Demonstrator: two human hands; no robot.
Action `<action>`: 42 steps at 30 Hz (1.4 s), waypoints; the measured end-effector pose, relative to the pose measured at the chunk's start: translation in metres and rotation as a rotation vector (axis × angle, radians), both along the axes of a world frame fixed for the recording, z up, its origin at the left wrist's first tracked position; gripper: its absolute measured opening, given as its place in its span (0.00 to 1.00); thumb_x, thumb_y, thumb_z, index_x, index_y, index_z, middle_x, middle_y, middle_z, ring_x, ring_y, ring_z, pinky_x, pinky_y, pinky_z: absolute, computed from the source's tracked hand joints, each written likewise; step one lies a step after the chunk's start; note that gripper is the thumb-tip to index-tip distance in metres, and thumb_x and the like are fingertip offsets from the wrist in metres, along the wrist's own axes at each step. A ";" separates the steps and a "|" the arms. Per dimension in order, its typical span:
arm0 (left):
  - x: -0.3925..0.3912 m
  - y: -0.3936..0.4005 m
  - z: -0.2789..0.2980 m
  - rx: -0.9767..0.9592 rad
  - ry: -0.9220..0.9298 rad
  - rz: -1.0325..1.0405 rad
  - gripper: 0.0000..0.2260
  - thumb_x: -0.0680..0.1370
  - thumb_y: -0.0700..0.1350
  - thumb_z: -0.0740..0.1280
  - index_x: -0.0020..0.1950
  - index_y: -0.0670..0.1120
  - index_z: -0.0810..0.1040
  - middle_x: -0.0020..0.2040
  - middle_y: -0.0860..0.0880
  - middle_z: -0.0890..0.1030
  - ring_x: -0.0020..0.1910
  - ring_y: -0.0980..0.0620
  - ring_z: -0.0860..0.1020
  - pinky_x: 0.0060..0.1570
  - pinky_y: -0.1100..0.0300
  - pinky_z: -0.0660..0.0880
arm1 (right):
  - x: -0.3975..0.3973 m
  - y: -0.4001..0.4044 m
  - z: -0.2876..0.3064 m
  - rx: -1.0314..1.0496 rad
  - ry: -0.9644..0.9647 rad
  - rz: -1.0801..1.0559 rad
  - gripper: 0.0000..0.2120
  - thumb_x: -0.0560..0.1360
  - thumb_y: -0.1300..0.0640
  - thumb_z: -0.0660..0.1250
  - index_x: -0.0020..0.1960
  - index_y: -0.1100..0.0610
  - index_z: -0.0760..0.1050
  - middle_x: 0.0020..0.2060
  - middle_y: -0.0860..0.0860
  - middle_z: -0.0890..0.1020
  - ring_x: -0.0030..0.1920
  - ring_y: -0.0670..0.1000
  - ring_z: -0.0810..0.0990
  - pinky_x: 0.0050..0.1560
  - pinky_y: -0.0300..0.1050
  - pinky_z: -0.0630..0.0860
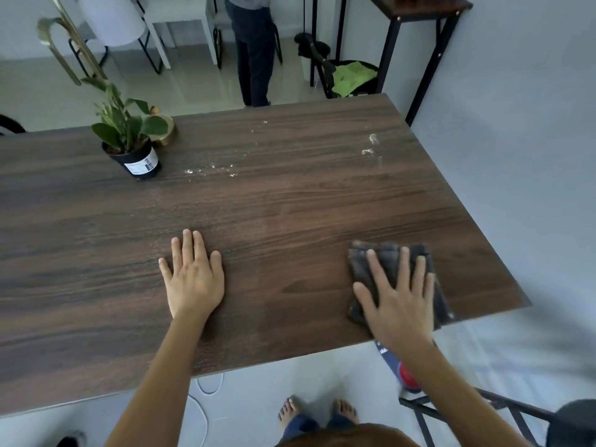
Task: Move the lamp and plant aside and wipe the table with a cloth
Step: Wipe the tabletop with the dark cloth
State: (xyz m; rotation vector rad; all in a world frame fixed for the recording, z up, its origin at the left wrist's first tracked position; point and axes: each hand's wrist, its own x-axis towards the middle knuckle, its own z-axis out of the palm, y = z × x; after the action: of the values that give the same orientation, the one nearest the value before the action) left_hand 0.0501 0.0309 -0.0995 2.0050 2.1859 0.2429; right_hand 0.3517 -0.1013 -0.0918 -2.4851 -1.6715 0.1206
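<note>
A dark wooden table (290, 204) fills the view. My right hand (398, 296) presses flat on a folded dark grey cloth (364, 256) near the table's front right corner. My left hand (193, 279) lies flat on the bare wood with fingers apart, holding nothing. A green plant in a black pot (134, 150) stands at the back left. Right behind it sits the gold lamp (166, 129), whose curved gold arm rises up to the left. White crumbs and smears (213, 171) lie across the table's far middle, and more white smears (371, 145) at the far right.
A grey wall (516, 156) runs close along the table's right side. A person in dark trousers (253, 50) stands beyond the far edge. A narrow side table (419, 14) and a bin with green cloth (353, 77) are behind. A black chair frame (467, 404) stands at the front right.
</note>
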 end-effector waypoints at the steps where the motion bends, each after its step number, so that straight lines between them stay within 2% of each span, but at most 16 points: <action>1: -0.002 0.001 0.002 -0.002 0.001 0.000 0.27 0.81 0.54 0.46 0.78 0.44 0.49 0.79 0.48 0.48 0.77 0.48 0.44 0.74 0.42 0.43 | -0.041 0.004 -0.001 0.012 0.025 0.119 0.31 0.77 0.32 0.46 0.78 0.41 0.56 0.77 0.64 0.55 0.76 0.70 0.51 0.73 0.69 0.49; 3: -0.005 -0.003 0.002 -0.026 -0.001 0.002 0.27 0.81 0.54 0.46 0.78 0.44 0.49 0.79 0.48 0.48 0.77 0.48 0.44 0.74 0.42 0.42 | -0.108 0.007 -0.003 0.057 0.076 0.352 0.30 0.77 0.33 0.50 0.77 0.40 0.57 0.78 0.63 0.54 0.76 0.69 0.51 0.73 0.69 0.49; 6: 0.005 0.000 0.004 -0.021 -0.034 0.006 0.27 0.81 0.54 0.47 0.78 0.44 0.50 0.79 0.48 0.49 0.77 0.47 0.44 0.74 0.42 0.43 | -0.134 0.020 0.000 0.055 0.106 0.564 0.27 0.79 0.36 0.51 0.76 0.41 0.58 0.78 0.60 0.54 0.77 0.66 0.50 0.74 0.67 0.50; 8: 0.071 0.014 -0.003 -0.052 -0.101 -0.253 0.27 0.82 0.54 0.48 0.78 0.44 0.51 0.79 0.48 0.49 0.77 0.48 0.45 0.74 0.41 0.43 | -0.069 -0.007 0.003 0.074 0.092 0.322 0.26 0.80 0.37 0.51 0.76 0.40 0.59 0.79 0.55 0.55 0.78 0.62 0.50 0.76 0.63 0.48; 10: 0.055 0.016 -0.003 -0.069 -0.086 -0.150 0.27 0.82 0.53 0.50 0.78 0.43 0.52 0.79 0.48 0.49 0.77 0.48 0.45 0.74 0.41 0.42 | -0.041 -0.021 0.001 0.075 0.099 0.304 0.25 0.81 0.36 0.47 0.77 0.39 0.56 0.79 0.52 0.55 0.79 0.58 0.49 0.77 0.59 0.45; 12: 0.041 0.005 0.000 -0.052 -0.122 -0.122 0.27 0.82 0.52 0.53 0.77 0.42 0.53 0.79 0.47 0.50 0.78 0.47 0.45 0.73 0.40 0.43 | -0.008 -0.050 -0.002 0.047 0.084 0.171 0.27 0.80 0.34 0.43 0.77 0.38 0.54 0.79 0.50 0.52 0.79 0.57 0.47 0.77 0.57 0.43; 14: 0.057 0.017 0.000 -0.025 -0.196 -0.136 0.27 0.81 0.50 0.56 0.77 0.41 0.55 0.79 0.46 0.50 0.78 0.46 0.46 0.73 0.39 0.42 | 0.053 -0.037 -0.009 0.000 0.122 -0.007 0.28 0.80 0.34 0.41 0.78 0.39 0.51 0.79 0.50 0.50 0.79 0.56 0.46 0.77 0.57 0.42; 17: 0.099 0.012 0.014 0.046 -0.196 -0.330 0.27 0.81 0.51 0.56 0.77 0.41 0.54 0.79 0.47 0.49 0.77 0.47 0.43 0.72 0.40 0.41 | 0.115 -0.034 -0.009 0.009 0.098 -0.239 0.32 0.77 0.34 0.41 0.78 0.43 0.54 0.79 0.54 0.55 0.78 0.59 0.49 0.76 0.62 0.46; 19: 0.129 0.013 0.020 0.067 -0.168 -0.459 0.28 0.81 0.54 0.54 0.77 0.43 0.53 0.79 0.48 0.48 0.77 0.48 0.42 0.72 0.42 0.40 | 0.136 -0.031 -0.008 -0.022 0.071 -0.305 0.36 0.74 0.32 0.38 0.79 0.44 0.51 0.79 0.56 0.55 0.78 0.61 0.49 0.74 0.64 0.46; 24: 0.191 0.017 0.017 -0.039 -0.113 -0.492 0.31 0.80 0.61 0.47 0.78 0.46 0.48 0.79 0.48 0.44 0.77 0.48 0.40 0.73 0.41 0.39 | 0.162 -0.010 0.002 -0.140 0.078 -0.430 0.32 0.74 0.29 0.43 0.76 0.32 0.40 0.77 0.62 0.54 0.73 0.67 0.56 0.71 0.67 0.53; 27: 0.189 0.006 0.007 -0.026 0.002 -0.503 0.33 0.78 0.65 0.43 0.78 0.48 0.48 0.79 0.48 0.45 0.77 0.47 0.41 0.73 0.41 0.42 | 0.162 0.028 0.011 -0.157 0.040 -0.313 0.37 0.69 0.22 0.39 0.75 0.31 0.38 0.79 0.58 0.40 0.76 0.70 0.44 0.73 0.69 0.48; 29: 0.187 0.004 0.005 -0.009 0.006 -0.510 0.33 0.78 0.65 0.43 0.78 0.48 0.48 0.79 0.48 0.45 0.77 0.47 0.42 0.74 0.42 0.42 | 0.170 0.072 0.014 -0.163 0.067 -0.207 0.40 0.66 0.18 0.39 0.75 0.30 0.37 0.78 0.55 0.34 0.75 0.69 0.36 0.73 0.71 0.43; 31: 0.190 0.004 0.005 -0.013 0.020 -0.495 0.33 0.78 0.65 0.43 0.78 0.49 0.47 0.79 0.49 0.45 0.77 0.48 0.41 0.74 0.43 0.42 | 0.182 0.120 0.013 -0.175 0.109 -0.095 0.40 0.65 0.18 0.40 0.74 0.29 0.38 0.78 0.52 0.33 0.76 0.68 0.36 0.72 0.71 0.46; 35: 0.192 0.006 0.004 -0.035 0.051 -0.461 0.34 0.77 0.67 0.42 0.78 0.51 0.47 0.79 0.51 0.44 0.77 0.51 0.40 0.75 0.45 0.42 | 0.195 0.173 0.015 -0.214 0.175 0.066 0.36 0.72 0.23 0.45 0.76 0.32 0.40 0.79 0.49 0.37 0.77 0.63 0.42 0.72 0.68 0.57; 38: 0.191 0.004 0.005 -0.034 0.052 -0.462 0.35 0.76 0.68 0.41 0.78 0.52 0.47 0.79 0.52 0.44 0.77 0.52 0.40 0.75 0.46 0.42 | 0.197 0.139 0.010 -0.183 0.145 0.132 0.32 0.76 0.29 0.44 0.77 0.35 0.40 0.79 0.50 0.39 0.78 0.61 0.43 0.73 0.63 0.58; 42: 0.192 0.007 0.010 -0.065 0.001 -0.447 0.36 0.75 0.70 0.45 0.78 0.53 0.49 0.78 0.54 0.44 0.76 0.54 0.39 0.74 0.46 0.41 | 0.193 0.017 0.004 -0.081 0.113 0.206 0.30 0.78 0.30 0.43 0.78 0.37 0.43 0.80 0.51 0.43 0.78 0.60 0.44 0.74 0.59 0.57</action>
State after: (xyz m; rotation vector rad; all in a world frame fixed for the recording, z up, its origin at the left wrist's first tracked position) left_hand 0.2424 0.0376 -0.0895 2.3782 1.6577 0.1083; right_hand 0.5447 -0.0842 -0.0880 -2.3058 -1.9047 0.3511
